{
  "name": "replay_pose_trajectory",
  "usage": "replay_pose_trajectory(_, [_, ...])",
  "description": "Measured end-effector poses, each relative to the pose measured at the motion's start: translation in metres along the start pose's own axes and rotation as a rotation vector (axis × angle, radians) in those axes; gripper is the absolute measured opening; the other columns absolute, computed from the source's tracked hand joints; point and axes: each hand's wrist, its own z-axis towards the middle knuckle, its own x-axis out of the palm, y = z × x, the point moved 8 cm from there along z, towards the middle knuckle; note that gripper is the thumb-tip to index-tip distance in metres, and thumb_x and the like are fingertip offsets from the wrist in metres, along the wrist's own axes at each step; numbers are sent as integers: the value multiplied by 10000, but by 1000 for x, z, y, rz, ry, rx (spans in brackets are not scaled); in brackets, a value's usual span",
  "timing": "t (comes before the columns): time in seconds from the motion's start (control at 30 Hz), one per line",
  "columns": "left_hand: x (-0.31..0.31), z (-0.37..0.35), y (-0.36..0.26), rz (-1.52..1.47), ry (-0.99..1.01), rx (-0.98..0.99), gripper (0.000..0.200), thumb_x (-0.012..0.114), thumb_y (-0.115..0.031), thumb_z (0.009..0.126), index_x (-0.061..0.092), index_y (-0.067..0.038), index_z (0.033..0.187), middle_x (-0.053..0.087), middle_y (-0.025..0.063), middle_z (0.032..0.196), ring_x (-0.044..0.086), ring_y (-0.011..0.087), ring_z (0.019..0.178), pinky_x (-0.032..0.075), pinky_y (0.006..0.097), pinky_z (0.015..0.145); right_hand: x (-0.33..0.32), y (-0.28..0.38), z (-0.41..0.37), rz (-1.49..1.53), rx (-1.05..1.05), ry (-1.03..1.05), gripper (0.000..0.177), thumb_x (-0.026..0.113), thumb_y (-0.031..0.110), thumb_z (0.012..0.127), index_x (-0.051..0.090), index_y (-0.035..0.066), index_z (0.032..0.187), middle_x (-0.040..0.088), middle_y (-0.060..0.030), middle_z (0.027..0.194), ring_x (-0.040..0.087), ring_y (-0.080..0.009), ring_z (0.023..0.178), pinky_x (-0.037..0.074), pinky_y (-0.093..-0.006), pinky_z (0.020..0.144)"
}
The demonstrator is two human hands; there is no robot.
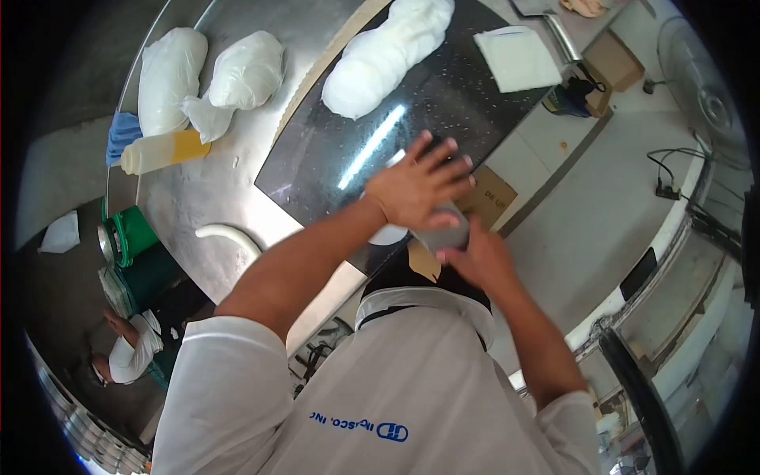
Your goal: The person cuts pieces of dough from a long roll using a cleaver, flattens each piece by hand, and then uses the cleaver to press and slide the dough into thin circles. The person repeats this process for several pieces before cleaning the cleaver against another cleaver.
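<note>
My left hand (pixel 419 186) is stretched over the near edge of a black speckled worktop (pixel 317 158), its fingers spread. White material (pixel 388 235) shows partly from under it. My right hand (pixel 484 255) grips a grey, flat-sided object (pixel 443 231) at the worktop's front edge, close to my left thumb; its exact kind I cannot make out. Farther up the worktop lies a long, lumpy white roll that looks like dough (pixel 388 59). A folded white cloth or stack of sheets (pixel 518 59) rests near the right edge.
On the steel table (pixel 198 229) at left are white plastic bags (pixel 172 79), a squeeze bottle of yellow liquid (pixel 166 152), a blue cloth (pixel 123 136) and a curved white piece (pixel 229 236). A cardboard box (pixel 495 198) stands below the worktop. Another person (pixel 134 348) is at lower left.
</note>
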Motion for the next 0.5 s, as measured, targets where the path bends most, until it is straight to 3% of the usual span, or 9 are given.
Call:
replay_pose_trajectory(0.07, [-14,17,37,70,-25,-36,674,570,-649,919,571,-227,1444,474,101,1557,321,371,1515,173,635,1228,-35,35,30,-68,-136,0,719,817,430,810,544,-40,1280,720,-274,1046,708,-448,978,561,-505,846])
replay_pose_trajectory(0.17, [-23,8,45,101,-19,-69,697,567,-651,925,534,-224,1475,442,128,1581,317,380,1516,168,636,1227,-40,55,29,-60,-168,-92,698,817,397,795,540,-29,1273,724,-261,1014,707,-440,972,556,-496,855])
replay_pose_trajectory(0.23, [-5,-14,25,7,78,-65,724,551,-654,933,478,-227,1514,402,163,1605,286,385,1533,142,636,1237,4,31,10,83,-223,71,735,796,390,823,503,-33,1348,700,-286,1110,690,-421,1060,539,-474,924])
replay_pose_trajectory(0.27, [2,-31,-5,-30,98,-66,715,546,-655,936,493,-224,1504,410,154,1602,281,381,1537,134,636,1239,23,17,-6,165,-341,41,779,813,394,813,477,-17,1383,688,-296,1150,667,-427,1129,524,-486,958])
replay_pose_trajectory(0.3, [7,-38,-22,-64,116,-57,706,540,-656,938,509,-220,1494,417,145,1598,275,377,1541,126,635,1242,27,13,-20,163,-344,54,779,813,394,813,477,-17,1383,688,-296,1150,667,-427,1129,524,-486,958])
replay_pose_trajectory(0.37, [12,-13,-18,-44,76,2,702,540,-659,936,525,-217,1481,426,135,1592,271,373,1544,122,634,1243,27,-13,-28,28,-63,64,850,820,401,809,421,-3,1443,721,-277,1062,699,-455,1007,541,-525,896])
replay_pose_trajectory(0.43, [10,4,-20,-34,-31,31,691,544,-663,932,565,-206,1449,454,112,1570,283,374,1537,127,630,1242,7,-14,-14,73,-30,52,842,838,417,790,459,-23,1399,730,-269,1013,710,-450,985,540,-528,895])
replay_pose_trajectory(0.5, [-6,26,6,52,20,-31,697,545,-659,934,550,-205,1463,449,116,1575,312,384,1519,144,631,1236,-33,7,14,-56,-94,13,830,850,433,776,491,-37,1359,725,-269,1040,707,-446,1005,540,-527,897])
